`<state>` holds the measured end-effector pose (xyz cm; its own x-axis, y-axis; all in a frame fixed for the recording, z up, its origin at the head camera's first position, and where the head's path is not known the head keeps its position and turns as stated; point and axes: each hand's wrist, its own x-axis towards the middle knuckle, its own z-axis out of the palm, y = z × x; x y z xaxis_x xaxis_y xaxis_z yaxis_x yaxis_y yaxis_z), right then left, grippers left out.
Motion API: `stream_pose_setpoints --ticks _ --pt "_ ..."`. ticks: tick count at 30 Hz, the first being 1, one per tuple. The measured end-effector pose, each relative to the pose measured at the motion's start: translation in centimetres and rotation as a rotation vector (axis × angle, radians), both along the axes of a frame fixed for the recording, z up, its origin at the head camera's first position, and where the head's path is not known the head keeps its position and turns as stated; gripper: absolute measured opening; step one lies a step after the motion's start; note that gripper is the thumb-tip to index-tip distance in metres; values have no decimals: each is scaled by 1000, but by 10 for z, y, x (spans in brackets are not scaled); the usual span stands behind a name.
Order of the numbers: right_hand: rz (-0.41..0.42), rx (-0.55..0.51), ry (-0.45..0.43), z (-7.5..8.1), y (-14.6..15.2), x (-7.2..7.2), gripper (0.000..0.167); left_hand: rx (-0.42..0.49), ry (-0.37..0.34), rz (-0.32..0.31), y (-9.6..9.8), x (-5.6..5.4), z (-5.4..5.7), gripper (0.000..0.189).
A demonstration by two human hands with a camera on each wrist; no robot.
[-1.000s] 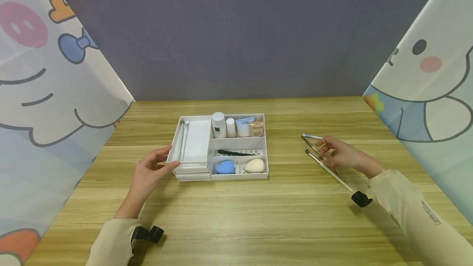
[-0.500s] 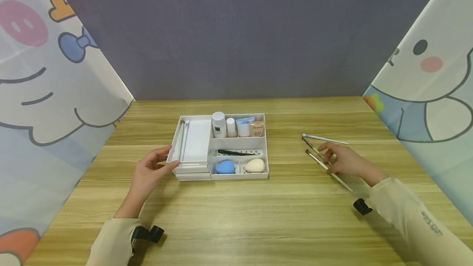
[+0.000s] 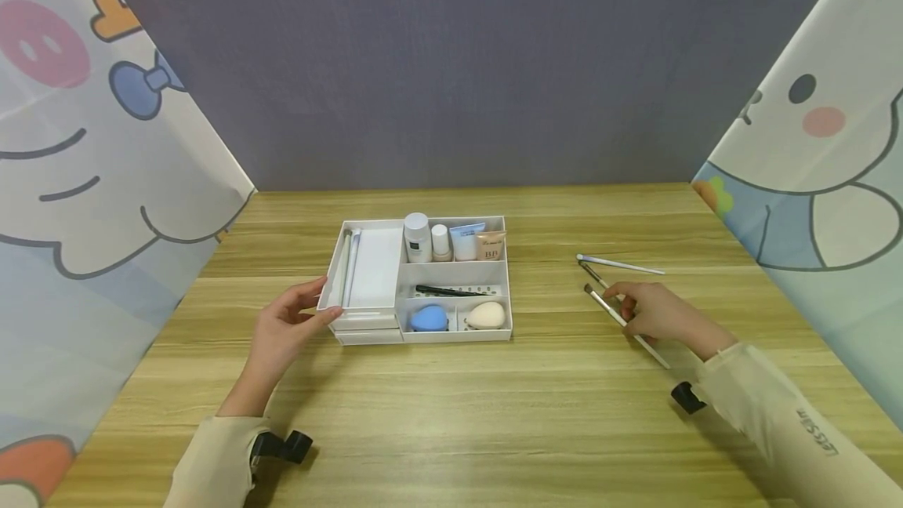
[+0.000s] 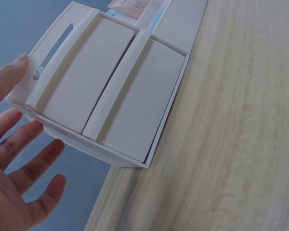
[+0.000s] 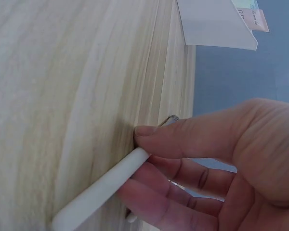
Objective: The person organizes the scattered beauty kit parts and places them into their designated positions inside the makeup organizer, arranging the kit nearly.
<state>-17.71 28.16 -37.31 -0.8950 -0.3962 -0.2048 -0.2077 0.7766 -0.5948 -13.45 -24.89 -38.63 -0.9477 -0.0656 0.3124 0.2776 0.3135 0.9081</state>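
Note:
A white makeup organizer (image 3: 367,257) stands left of centre, two makeup brushes (image 3: 351,265) lying in its left top tray. My left hand (image 3: 285,328) touches its front left corner, thumb on the front and relaxed fingers along the side. In the left wrist view the organizer's two drawer fronts (image 4: 91,72) are shut. On the right, my right hand (image 3: 656,312) pinches a dark-tipped makeup brush (image 3: 607,306) between thumb and fingers; its pale handle (image 5: 101,190) shows in the right wrist view. Another dark-tipped brush (image 3: 591,273), partly hidden by the hand, and a blue-tipped brush (image 3: 621,264) lie behind.
The organizer's right compartments hold a white bottle (image 3: 418,238), a small white-capped bottle (image 3: 440,243), blue (image 3: 467,241) and beige tubes (image 3: 491,246), a black pen-like stick (image 3: 444,291), and blue (image 3: 429,318) and cream sponges (image 3: 487,316). A grey panel (image 3: 466,69) borders the table's back.
My right hand has moved from the rear brushes toward the front dark-tipped one and now pinches it. That brush has shifted slightly. The left hand stays at the organizer's corner.

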Motion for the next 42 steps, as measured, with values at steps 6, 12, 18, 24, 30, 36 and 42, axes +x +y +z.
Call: stream_pose_setpoints --ticks 6,12,18,24,30,36,42 --pt "0 10 -17 0 -1 0 57 3 1 5 0 0 0 45" --pt "13 16 -20 1 -2 -2 58 -2 6 1 0 0 -1 45" --pt "28 24 -18 1 -3 -1 57 -11 4 -3 0 1 0 45" --pt "39 15 -19 2 -3 1 57 -7 10 -19 -1 1 0 43" --pt "47 1 -23 4 -2 1 60 0 17 -34 -2 0 0 42" --pt "44 -41 -38 6 -3 -1 61 2 13 -32 -2 0 1 42" --pt "33 -79 -48 9 -6 -4 59 -5 16 -26 -2 0 1 42"
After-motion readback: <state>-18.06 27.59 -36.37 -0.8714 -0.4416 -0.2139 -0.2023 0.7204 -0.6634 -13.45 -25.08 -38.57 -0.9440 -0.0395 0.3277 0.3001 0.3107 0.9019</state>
